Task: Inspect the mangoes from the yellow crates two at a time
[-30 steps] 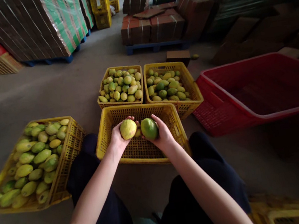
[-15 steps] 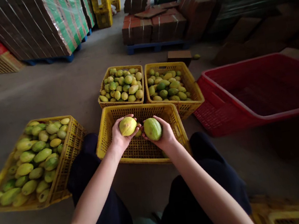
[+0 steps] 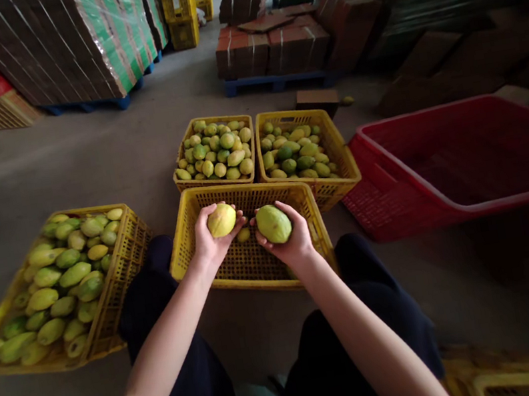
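My left hand (image 3: 208, 242) is closed round a yellow papaya (image 3: 222, 220), its fingers spread under and beside the fruit. A greener papaya (image 3: 274, 224) rests in the curled fingers of my right hand (image 3: 299, 241). Both hands are side by side over a yellow plastic crate (image 3: 253, 281) between my knees. Low in that crate, a small yellow fruit (image 3: 243, 234) shows in the gap between my hands. The undersides of both held fruits are hidden by my palms and fingers.
Two yellow crates of papayas, a left one (image 3: 255, 152) and a right one (image 3: 347, 160), stand just beyond. Another full crate (image 3: 119, 269) is at my left. On the right is a large red basket (image 3: 387, 204). Strapped cardboard (image 3: 270, 48) lies on a blue pallet behind.
Both hands have moved slightly apart, and the two papayas have turned a little in them. More of the small fruit in the crate shows between them.
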Motion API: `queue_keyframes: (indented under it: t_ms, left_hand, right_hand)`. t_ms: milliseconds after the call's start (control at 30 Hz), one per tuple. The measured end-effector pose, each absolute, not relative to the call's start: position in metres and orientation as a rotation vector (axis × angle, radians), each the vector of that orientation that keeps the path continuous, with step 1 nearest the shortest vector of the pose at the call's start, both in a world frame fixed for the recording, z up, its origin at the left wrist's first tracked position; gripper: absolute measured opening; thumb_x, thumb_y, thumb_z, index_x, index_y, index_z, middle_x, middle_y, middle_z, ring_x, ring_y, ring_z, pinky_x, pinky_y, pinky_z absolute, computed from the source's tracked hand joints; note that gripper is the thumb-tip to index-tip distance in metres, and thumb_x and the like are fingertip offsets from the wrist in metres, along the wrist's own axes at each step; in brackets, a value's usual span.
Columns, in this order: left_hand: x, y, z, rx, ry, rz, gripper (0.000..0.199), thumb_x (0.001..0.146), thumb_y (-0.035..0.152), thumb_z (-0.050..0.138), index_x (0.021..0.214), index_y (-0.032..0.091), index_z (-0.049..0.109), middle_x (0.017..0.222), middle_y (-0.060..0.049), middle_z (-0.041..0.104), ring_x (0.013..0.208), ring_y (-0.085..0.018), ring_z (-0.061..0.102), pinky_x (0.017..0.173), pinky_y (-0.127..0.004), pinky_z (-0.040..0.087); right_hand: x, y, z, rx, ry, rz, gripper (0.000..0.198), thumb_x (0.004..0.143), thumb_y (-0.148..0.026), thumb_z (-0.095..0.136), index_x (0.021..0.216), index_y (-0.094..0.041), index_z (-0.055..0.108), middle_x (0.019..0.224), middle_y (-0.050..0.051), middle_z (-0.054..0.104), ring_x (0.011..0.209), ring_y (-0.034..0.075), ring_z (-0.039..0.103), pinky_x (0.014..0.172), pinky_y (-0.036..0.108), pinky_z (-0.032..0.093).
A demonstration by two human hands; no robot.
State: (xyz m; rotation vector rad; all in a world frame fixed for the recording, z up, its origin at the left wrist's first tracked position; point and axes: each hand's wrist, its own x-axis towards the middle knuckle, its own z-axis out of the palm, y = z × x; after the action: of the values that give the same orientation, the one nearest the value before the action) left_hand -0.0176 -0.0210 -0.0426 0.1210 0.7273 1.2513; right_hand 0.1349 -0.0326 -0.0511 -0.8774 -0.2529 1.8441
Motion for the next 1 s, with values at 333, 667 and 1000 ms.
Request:
queue_keyframes:
  t_ms: [333,667,1000]
  left_hand:
    - [-0.018,-0.017,-0.047,0.106,0.773,1.193,0.019,0.091,0.028,0.051,0.091,0.015,0.065,0.084,-0.006,0.07,0.075,-0.017,0.069,0.056,-0.023,0.055]
    - [-0.018,-0.022,-0.045,0.298,0.897,1.186,0.011,0.08,0.018,0.063,0.091,0.015,0.066,0.089,-0.005,0.069,0.073,-0.014,0.068,0.067,-0.026,0.059]
    - [-0.036,-0.02,-0.048,0.163,0.861,1.154,0.019,0.088,0.028,0.052,0.091,0.014,0.064,0.081,-0.007,0.071,0.065,-0.016,0.069,0.043,-0.017,0.048]
  right_hand:
    - [0.129,-0.028,-0.046,-1.005,-0.076,1.707,0.018,0.089,-0.027,0.049,0.082,-0.018,0.063,0.066,0.002,0.069,0.055,0.017,0.064,0.049,0.028,0.054]
    - [0.128,-0.033,-0.051,-0.997,-0.268,1.744,0.011,0.072,-0.023,0.067,0.082,-0.02,0.064,0.07,0.001,0.07,0.055,0.015,0.062,0.042,0.022,0.047]
    - [0.128,-0.034,-0.053,-0.794,-0.178,1.826,0.028,0.086,-0.035,0.046,0.087,-0.015,0.065,0.072,0.009,0.071,0.06,0.018,0.063,0.046,0.024,0.049]
